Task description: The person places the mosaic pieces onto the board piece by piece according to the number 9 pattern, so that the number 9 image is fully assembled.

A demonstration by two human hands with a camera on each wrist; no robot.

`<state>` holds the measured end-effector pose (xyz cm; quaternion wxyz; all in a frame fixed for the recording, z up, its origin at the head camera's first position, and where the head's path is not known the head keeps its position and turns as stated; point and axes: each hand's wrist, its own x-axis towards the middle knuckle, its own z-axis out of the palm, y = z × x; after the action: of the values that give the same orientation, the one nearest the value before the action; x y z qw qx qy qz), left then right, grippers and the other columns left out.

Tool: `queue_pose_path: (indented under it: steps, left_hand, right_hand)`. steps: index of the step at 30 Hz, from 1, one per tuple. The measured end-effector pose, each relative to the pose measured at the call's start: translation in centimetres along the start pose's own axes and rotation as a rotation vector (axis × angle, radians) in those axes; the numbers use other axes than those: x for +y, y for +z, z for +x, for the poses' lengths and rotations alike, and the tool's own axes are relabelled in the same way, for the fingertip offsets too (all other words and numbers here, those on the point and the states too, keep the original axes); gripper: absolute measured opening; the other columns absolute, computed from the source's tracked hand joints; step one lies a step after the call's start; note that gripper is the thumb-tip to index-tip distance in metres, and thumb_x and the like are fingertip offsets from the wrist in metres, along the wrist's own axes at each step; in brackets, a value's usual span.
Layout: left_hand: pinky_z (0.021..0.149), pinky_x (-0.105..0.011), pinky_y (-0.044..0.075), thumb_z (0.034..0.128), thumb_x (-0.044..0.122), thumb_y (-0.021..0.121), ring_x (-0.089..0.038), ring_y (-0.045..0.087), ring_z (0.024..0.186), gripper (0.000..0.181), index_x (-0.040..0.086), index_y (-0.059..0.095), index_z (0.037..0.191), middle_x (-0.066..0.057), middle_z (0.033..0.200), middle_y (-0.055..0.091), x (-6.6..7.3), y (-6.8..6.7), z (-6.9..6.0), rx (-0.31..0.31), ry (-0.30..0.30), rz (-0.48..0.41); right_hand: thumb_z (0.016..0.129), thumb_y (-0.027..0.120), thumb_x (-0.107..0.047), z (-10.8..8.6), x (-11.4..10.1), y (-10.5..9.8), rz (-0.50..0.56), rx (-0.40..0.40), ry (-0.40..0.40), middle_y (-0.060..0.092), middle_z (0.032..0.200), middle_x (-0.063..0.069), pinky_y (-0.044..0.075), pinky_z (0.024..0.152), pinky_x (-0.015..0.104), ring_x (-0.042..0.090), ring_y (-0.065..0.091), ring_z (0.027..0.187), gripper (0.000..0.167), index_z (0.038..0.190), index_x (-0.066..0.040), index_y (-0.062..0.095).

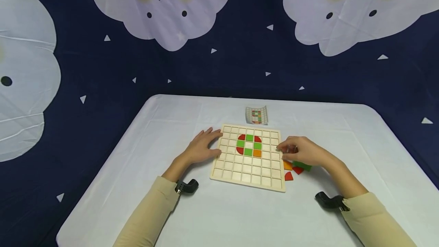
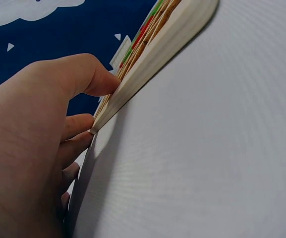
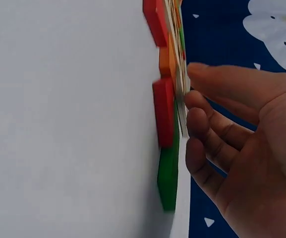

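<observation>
Board (image 1: 247, 169): a pale wooden grid lying on a white table (image 1: 192, 216), between the two hands.
Pattern: coloured pieces sit in the upper middle of the grid. Top row: a rounded red piece (image 1: 241, 137), a green square (image 1: 249, 137), another red. Second row: green, a bare cell, green. Third row: red, green, then an orange square (image 1: 257, 153).
Card (image 1: 256, 115): a small printed sheet just beyond the board's far edge. Its coloured figure looks longer than the board's, but is too small to read cell by cell.
Loose pieces (image 1: 289, 176): red, orange and green, just off the board's right edge, by the right hand.
Left hand (image 1: 202, 147): fingers relaxed, touching the board's left edge and seemingly steadying it.
Right hand (image 1: 306, 151): fingers bent, tips at the board's right edge. Whether they grasp a piece cannot be told.
Copying the card: this seems the step in hand, partly done, with lower rows apparently unfilled.
Next piece: the move probably calls for matching colour and shape to the card, then seating it squarely in a cell below the third row.
</observation>
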<state>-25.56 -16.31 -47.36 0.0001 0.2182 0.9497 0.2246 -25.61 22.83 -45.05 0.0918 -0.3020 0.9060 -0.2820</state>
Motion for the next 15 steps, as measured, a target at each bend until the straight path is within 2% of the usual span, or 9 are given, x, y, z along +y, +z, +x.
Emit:
queue_pose_path:
  steps: [7,15]
  left_hand:
    - [0.116,-0.034,0.006,0.0815,0.044,0.062,-0.017,0.016,0.144,0.068,0.02,0.047,0.143,0.006,0.151,0.036,-0.1,0.1,0.0,-0.002,-0.005,-0.001]
    - [0.117,-0.035,0.007,0.0818,0.042,0.062,-0.018,0.016,0.144,0.067,0.02,0.047,0.143,0.006,0.151,0.036,0.0,0.2,0.1,0.006,0.002,-0.004]
  right_hand:
    - [0.084,0.075,-0.026,-1.7,0.8,-0.8,0.027,-0.048,0.039,0.064,0.099,-0.008,0.05,0.073,0.028,0.015,0.054,0.083,0.026,0.108,-0.019,0.071]
    - [0.082,0.076,-0.021,-2.8,1.7,-1.4,0.17,-0.097,0.028,0.061,0.087,0.002,0.047,0.061,0.026,0.018,0.054,0.075,0.027,0.106,-0.012,0.068]
